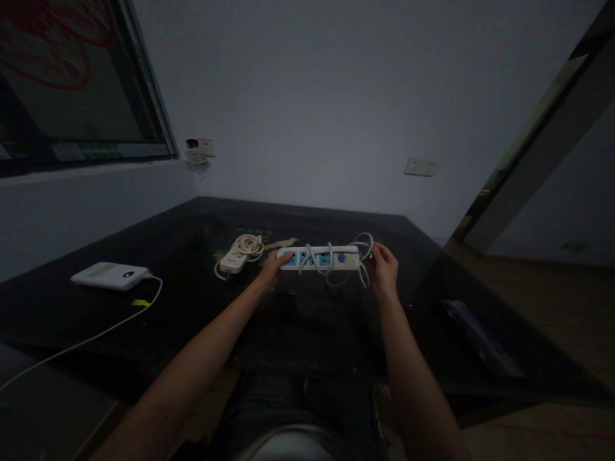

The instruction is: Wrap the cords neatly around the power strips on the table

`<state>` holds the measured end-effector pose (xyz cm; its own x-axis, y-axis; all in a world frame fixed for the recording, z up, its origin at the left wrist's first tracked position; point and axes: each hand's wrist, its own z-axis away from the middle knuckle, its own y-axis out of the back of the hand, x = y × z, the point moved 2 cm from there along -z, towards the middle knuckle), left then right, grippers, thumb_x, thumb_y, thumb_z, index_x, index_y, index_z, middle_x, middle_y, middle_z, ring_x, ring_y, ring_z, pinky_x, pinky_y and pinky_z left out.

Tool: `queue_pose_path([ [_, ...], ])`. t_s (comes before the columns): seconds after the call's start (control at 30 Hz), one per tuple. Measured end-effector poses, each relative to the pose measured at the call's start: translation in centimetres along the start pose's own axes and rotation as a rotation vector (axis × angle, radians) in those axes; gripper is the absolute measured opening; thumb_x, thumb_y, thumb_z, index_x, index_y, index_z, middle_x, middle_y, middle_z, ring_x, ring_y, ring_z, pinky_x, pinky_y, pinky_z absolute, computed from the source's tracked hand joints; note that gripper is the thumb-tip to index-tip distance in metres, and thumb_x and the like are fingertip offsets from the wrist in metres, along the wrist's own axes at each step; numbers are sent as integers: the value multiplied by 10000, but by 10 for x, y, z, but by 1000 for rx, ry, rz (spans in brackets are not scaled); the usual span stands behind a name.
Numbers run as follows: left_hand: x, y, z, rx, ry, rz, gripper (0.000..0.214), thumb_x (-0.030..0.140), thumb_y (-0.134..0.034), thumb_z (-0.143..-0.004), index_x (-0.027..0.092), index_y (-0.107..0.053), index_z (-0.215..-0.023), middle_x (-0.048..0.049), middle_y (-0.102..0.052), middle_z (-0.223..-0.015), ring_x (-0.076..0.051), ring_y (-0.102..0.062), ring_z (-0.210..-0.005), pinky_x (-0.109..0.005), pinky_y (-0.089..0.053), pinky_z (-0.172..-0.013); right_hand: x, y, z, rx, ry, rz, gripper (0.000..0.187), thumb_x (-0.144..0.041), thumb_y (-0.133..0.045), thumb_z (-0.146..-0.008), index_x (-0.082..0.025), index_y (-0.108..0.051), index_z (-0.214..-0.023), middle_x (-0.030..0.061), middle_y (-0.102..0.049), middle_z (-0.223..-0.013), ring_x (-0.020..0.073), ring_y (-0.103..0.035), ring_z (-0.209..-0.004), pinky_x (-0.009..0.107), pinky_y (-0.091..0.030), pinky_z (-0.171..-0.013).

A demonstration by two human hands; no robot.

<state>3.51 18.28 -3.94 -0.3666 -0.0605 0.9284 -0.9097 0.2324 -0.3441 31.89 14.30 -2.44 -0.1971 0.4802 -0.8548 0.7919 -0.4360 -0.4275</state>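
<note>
A white power strip [346, 258] with blue sockets is held level above the dark table, its cord [307, 251] looped around it. At its left end, my left hand [273, 267] grips it with the thumb on top. My right hand [385, 264] is by the other end, fingers pinched on the cord near a loop that stands out past the strip. What exactly lies between the right fingertips is partly hidden. To the left of my left hand, a second, smaller white power strip [233, 261] lies on the table beside its coiled cord [248, 245].
On the glossy black table [307, 326], a white device [110, 275] with a cable sits at the left, near a yellow scrap [141, 303]. A dark flat object [480, 339] lies at the right edge. Wall sockets [421, 167] are behind the table.
</note>
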Motion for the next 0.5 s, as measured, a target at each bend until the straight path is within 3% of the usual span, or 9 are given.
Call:
queue_pose_path([
  [0.3, 1, 16, -14, 229, -136, 33, 476, 493, -733, -598, 138, -668, -907, -71, -708, -880, -208, -654, -833, -288, -509, -718, -8, -22, 24, -372, -296, 12, 254, -346, -757, -599, -187, -689, -785, 29, -676, -745, 159, -597, -642, 263, -481, -562],
  [0.5, -3, 19, -16, 273, -128, -128, 465, 478, -756, -586, 118, -696, -875, -74, -712, -836, -205, -649, -793, -298, -490, -742, -19, -32, 33, -467, -345, -67, 287, -343, -776, -599, -201, -680, -829, 6, -676, -803, 138, -604, -670, 243, -509, -572],
])
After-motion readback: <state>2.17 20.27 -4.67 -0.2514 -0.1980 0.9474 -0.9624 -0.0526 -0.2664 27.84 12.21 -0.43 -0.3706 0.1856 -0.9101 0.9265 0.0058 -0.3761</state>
